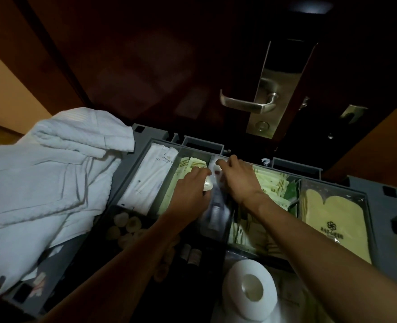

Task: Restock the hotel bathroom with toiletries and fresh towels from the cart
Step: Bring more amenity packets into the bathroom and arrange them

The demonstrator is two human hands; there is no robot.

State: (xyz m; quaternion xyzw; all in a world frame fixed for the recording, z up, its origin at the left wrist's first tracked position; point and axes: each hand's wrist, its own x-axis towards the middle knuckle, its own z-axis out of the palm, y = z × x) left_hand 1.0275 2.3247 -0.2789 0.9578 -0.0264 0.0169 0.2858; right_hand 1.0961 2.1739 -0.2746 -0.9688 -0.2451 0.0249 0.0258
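Left hand [190,190] pinches a wrapped packet [208,185] in the cart tray [127,173]; right hand [238,180] grip unclear. Best lifted singly, steadying the others.

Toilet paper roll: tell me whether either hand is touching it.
No: the toilet paper roll stands at the near edge of the cart, while the left hand and right hand reach into clear packets farther back.

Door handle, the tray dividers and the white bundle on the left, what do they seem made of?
Door handle: metal, probably brushed steel or nickel, judging by its satin sheen. Tray dividers: matte grey moulded plastic, it seems; thin uniform walls. White bundle: fabric, likely cotton towelling; soft folds and a ribbed weave.
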